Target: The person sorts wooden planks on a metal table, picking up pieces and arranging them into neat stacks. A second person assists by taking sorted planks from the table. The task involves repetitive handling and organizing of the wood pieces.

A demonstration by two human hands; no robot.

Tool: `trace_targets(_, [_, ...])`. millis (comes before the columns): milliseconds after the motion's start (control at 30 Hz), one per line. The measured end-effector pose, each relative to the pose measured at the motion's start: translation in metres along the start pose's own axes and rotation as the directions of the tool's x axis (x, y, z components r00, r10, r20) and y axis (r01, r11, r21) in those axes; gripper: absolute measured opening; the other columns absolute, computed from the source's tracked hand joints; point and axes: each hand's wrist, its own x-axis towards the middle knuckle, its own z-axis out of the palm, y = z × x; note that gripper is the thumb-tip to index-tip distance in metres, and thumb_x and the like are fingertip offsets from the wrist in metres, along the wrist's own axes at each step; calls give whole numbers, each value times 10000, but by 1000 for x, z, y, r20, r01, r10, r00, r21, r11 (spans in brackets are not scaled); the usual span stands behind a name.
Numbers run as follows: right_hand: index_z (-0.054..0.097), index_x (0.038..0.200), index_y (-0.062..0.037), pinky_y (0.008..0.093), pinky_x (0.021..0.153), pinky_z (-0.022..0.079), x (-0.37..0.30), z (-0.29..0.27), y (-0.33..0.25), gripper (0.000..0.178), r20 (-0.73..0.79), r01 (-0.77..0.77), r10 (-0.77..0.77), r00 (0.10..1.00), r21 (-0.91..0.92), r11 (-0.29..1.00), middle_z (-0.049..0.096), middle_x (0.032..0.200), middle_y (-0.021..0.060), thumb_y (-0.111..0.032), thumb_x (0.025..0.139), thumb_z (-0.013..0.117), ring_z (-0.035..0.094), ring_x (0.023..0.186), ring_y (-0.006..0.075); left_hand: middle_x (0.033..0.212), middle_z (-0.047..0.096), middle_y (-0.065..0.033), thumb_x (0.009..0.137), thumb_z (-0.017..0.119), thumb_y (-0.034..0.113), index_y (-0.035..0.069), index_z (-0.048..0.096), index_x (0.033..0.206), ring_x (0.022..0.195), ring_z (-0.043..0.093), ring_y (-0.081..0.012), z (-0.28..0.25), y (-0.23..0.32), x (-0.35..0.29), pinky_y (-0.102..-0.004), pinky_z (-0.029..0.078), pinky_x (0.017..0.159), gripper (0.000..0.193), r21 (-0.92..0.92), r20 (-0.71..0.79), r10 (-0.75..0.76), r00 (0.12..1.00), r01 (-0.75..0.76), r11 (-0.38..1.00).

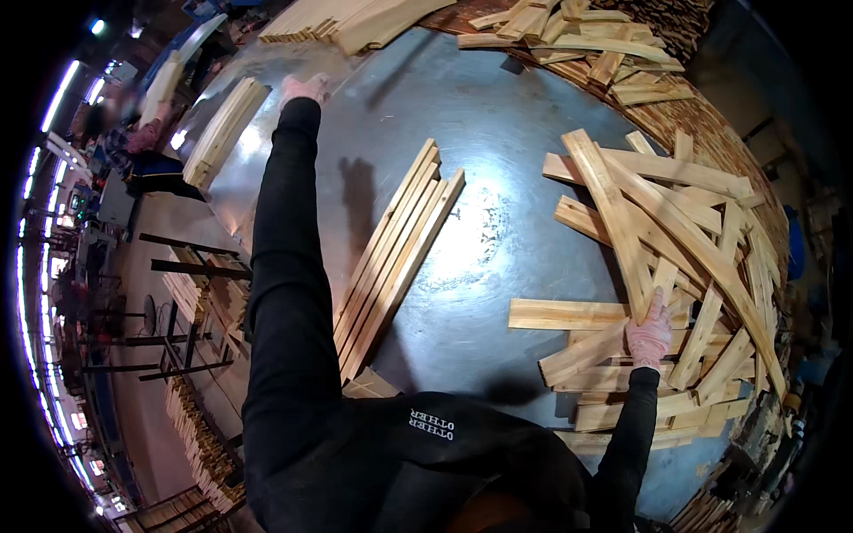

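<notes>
My left hand (pixel 305 90), in a pinkish glove, reaches to the far left of the metal table (pixel 480 98). It is beside a stack of pale wooden boards (pixel 224 135) and appears open, apart from the stack. My right hand (pixel 650 336), gloved alike, is at the loose pile on the right. Its thumb and fingers close around the lower end of a long wooden slat (pixel 606 213) that slants across the pile. More slats (pixel 569 314) lie crisscrossed under and around that hand. Between my arms, several slats (pixel 400 258) lie side by side in a neat row.
Stacked boards (pixel 355 22) lie at the table's far edge, with a heap of slats (pixel 604 44) at the far right. Another person (pixel 147 147) handles a board at the left. Dark metal racks (pixel 191 329) and piled wood (pixel 200 435) stand on the floor left of the table.
</notes>
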Motion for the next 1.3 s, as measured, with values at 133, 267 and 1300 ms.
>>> trace_targets(133, [285,1498,-105,438,911,496,-10,-4,-5,870,152,-113,99,983,85,990,567,1245,199,-254,742,688,595,1063,380,1416,491,-52,829,632,451,234,598,1246,1295,469,-250,84,81,-60,-371,413,1045,471,457,349,-157,924,-22,889])
trace_targets(267, [404,1433,-48,422,920,492,-40,-45,-38,715,584,-434,-208,785,757,488,576,1254,234,-224,787,656,584,1075,379,1026,643,-117,851,710,363,81,597,1067,949,655,-240,176,53,-263,-372,565,766,373,-464,853,175,491,563,684])
trace_targets(1300, [391,1392,-68,465,915,476,190,14,-279,799,200,204,-217,956,84,975,644,1190,171,-470,753,655,638,1078,338,1080,660,-144,841,710,159,-26,509,1252,970,629,-193,181,-17,-493,-324,499,864,493,-337,685,-250,684,602,724])
